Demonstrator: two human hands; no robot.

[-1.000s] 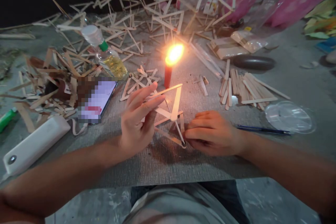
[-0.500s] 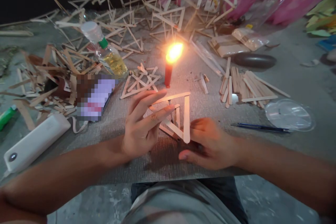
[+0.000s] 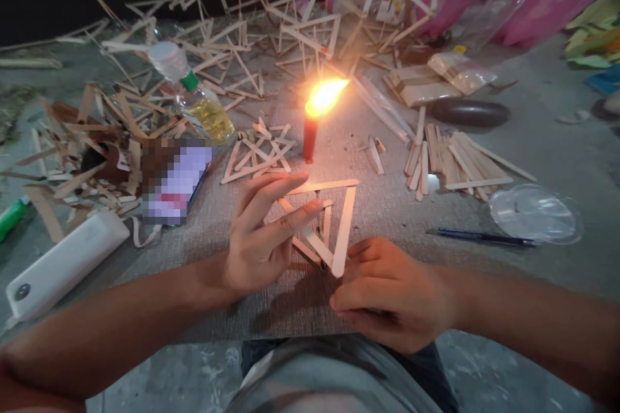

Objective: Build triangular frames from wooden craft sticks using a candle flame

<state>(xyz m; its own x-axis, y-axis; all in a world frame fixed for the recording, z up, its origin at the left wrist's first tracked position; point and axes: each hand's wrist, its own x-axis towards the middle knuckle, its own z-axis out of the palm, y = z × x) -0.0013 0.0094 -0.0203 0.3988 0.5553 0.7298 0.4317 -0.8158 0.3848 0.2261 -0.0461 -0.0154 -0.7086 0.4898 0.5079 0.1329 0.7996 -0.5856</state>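
Between my hands stands a triangular frame of wooden craft sticks (image 3: 345, 226), with thin upright pieces joining its front and back triangles. My left hand (image 3: 259, 239) holds its left side; two fingers stretch across the upper left corner, and the thumb is hidden. Close by the frame's lower right corner, my right hand (image 3: 392, 293) is curled closed, fingertips pointing left. Whatever it may grip is hidden. Just behind the frame a lit red candle (image 3: 310, 139) stands upright, its flame leaning right. Another craft-stick frame (image 3: 259, 151) lies left of the candle.
Loose craft sticks (image 3: 443, 158) lie at right, near a pen (image 3: 484, 237) and a clear plastic lid (image 3: 535, 214). At left are a phone (image 3: 179, 184), a white power bank (image 3: 68, 264) and a bottle of yellow liquid (image 3: 208, 116). Many stick frames (image 3: 310, 29) crowd the back.
The stick frame has tipped slightly and come a little lower. My right hand has moved down toward me from the frame's right side, its fingers curling in. The left hand is nearly still.
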